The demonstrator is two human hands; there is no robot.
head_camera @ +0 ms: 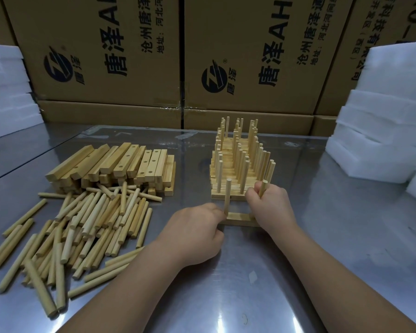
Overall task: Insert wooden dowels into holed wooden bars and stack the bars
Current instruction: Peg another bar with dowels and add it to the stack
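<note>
Bar (240, 218) lies flat on the steel table (250, 296).
Left hand (197, 233) pinches an upright dowel (227, 195) at the bar's left end; right hand (270, 206) clamps a second dowel (264, 187) (pegged stack (235, 164) just behind).

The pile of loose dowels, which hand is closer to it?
Left. The left hand sits just right of the pile of loose dowels, pinching an upright dowel at the bar; the right hand is farther right, gripping a second dowel.
</note>
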